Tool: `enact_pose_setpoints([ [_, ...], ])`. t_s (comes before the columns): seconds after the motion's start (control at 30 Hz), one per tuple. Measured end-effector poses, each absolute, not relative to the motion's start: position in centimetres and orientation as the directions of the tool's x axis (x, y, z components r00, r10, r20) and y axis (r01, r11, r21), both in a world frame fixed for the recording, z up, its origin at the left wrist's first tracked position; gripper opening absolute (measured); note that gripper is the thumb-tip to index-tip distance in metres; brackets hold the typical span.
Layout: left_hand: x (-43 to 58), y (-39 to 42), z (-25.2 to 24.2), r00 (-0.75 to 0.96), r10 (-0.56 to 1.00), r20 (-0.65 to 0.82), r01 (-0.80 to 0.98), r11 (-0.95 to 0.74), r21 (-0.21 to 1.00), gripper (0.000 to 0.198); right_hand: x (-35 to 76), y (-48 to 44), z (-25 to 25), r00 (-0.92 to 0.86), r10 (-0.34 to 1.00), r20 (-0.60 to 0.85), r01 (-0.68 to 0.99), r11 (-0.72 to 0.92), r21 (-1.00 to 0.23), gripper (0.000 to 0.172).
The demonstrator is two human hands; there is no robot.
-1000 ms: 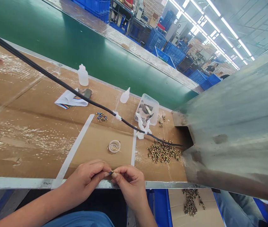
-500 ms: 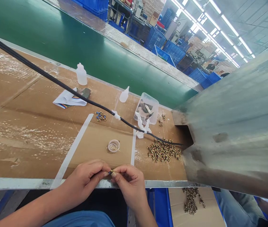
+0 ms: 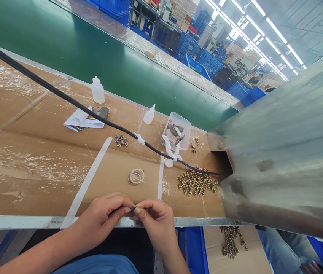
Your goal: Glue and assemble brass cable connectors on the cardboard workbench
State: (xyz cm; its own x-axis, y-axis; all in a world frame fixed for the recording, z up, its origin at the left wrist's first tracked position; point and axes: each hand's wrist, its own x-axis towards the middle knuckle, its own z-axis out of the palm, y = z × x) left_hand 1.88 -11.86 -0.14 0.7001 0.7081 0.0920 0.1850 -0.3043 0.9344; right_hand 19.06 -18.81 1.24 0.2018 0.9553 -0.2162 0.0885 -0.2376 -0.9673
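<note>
Small parts (image 3: 197, 182) lie on cardboard (image 3: 35, 186); plastic tub (image 3: 176, 129) behind.

A factory floor, with a green conveyor belt (image 3: 64, 49), blue plastic crates (image 3: 186, 45) and fluorescent lights (image 3: 276, 27).

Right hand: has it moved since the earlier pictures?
No, not noticeably: the right hand sits at the same spot below the lower end of the white tape strip on the cardboard, with no clear shift either way.

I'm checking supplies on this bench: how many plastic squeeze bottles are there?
2. One white plastic squeeze bottle stands on the cardboard behind the folded paper; a smaller one sits just left of the clear plastic tub. More could be hidden behind the metal hood.
</note>
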Motion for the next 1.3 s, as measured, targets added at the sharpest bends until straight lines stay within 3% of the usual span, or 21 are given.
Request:
enact_pose_setpoints([
  [0.37,2.0,-11.9,0.1,0.683,0.723,0.102,0.162,-0.286,0.944,0.019,18.9,-19.0,0.8,0.209,0.946,-0.248,0.003,-0.254,-0.967,0.019],
  [0.63,2.0,-11.6,0.8,0.699,0.715,-0.009,0.239,-0.221,0.946,0.022,19.1,-19.3,0.9,0.209,0.95,-0.23,-0.033,-0.229,-0.973,0.019],
  [0.8,2.0,-11.1,1.3,0.701,0.702,-0.125,0.287,-0.117,0.951,0.027,18.8,-19.4,1.1,0.239,0.963,-0.128,0.033,-0.14,-0.99,0.017],
  [0.93,2.1,-11.1,1.2,0.718,0.676,-0.169,0.29,-0.069,0.955,0.029,18.6,-19.5,1.0,0.258,0.958,-0.126,0.078,-0.15,-0.986,0.017],
  [1.07,2.3,-11.3,1.1,0.73,0.664,-0.159,0.297,-0.098,0.95,0.031,18.6,-19.6,0.9,0.265,0.962,-0.068,0.107,-0.099,-0.989,0.017],
  [1.17,2.4,-11.4,1.3,0.739,0.658,-0.143,0.309,-0.142,0.94,0.034,18.7,-19.5,1.3,0.237,0.971,0.039,0.222,-0.015,-0.975,0.015],
  [1.3,2.3,-11.4,1.6,0.752,0.638,-0.166,0.318,-0.13,0.939,0.034,18.7,-19.3,1.8,0.215,0.975,0.061,0.318,-0.01,-0.948,0.015],
])
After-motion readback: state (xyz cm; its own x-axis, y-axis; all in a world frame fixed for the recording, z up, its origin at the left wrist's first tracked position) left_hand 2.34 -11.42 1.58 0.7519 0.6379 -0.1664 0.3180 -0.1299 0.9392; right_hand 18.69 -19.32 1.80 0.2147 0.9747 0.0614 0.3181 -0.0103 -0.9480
